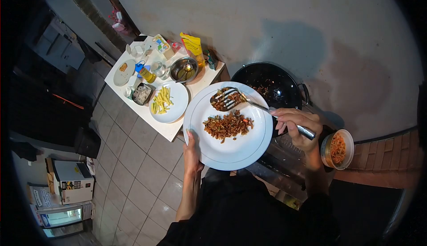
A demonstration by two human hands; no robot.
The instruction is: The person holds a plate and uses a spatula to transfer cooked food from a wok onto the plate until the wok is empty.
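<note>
My left hand (191, 154) grips the lower left rim of a white plate (249, 150), thumb on top. A mound of brown fried rice (229, 126) lies in the middle of the plate. My right hand (300, 128) is closed around the handle of a metal slotted spatula (253, 102). Its slotted head is over the far part of the plate, with more rice on and around it. Behind the plate stands a black wok (284, 83) with bits of rice inside; the plate hides part of it.
At the left, a white table (167, 132) holds a plate of yellow strips (171, 112), a steel bowl (183, 80), an oil bottle (146, 74) and a yellow pouch (192, 48). A tub of orange shreds (338, 150) stands right of my right hand. A wall rises behind the wok.
</note>
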